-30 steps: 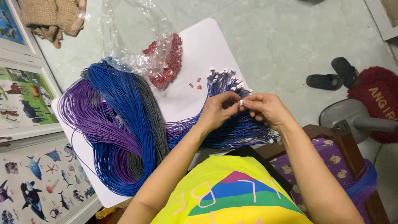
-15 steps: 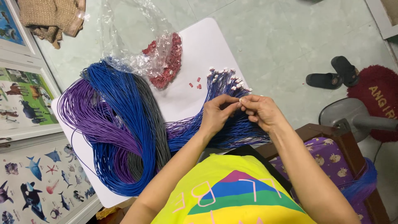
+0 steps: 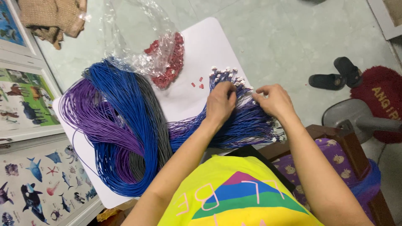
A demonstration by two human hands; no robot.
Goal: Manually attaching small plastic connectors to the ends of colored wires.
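Observation:
A white board (image 3: 201, 46) carries a large looped bundle of blue, purple and grey wires (image 3: 117, 129). A fan of blue and purple wires with small white connectors at their ends (image 3: 238, 121) lies at the board's right side. My left hand (image 3: 220, 102) rests on these wire ends, fingers curled down onto them near the white connectors (image 3: 228, 74). My right hand (image 3: 274, 99) is just to the right, fingertips pinching at the wire ends beside the left hand. Whether it holds a single wire is hidden.
A clear plastic bag of small red connectors (image 3: 165, 62) lies at the board's far side, with a few loose red pieces (image 3: 197, 83) near it. Animal posters (image 3: 25, 100) lie at left. A fan base (image 3: 356, 119), black sandals (image 3: 335, 75) and a red mat (image 3: 383, 100) are at right.
Both hands have drifted slightly apart; the left hand has moved down onto the wire ends, away from the right hand's fingertips it met earlier.

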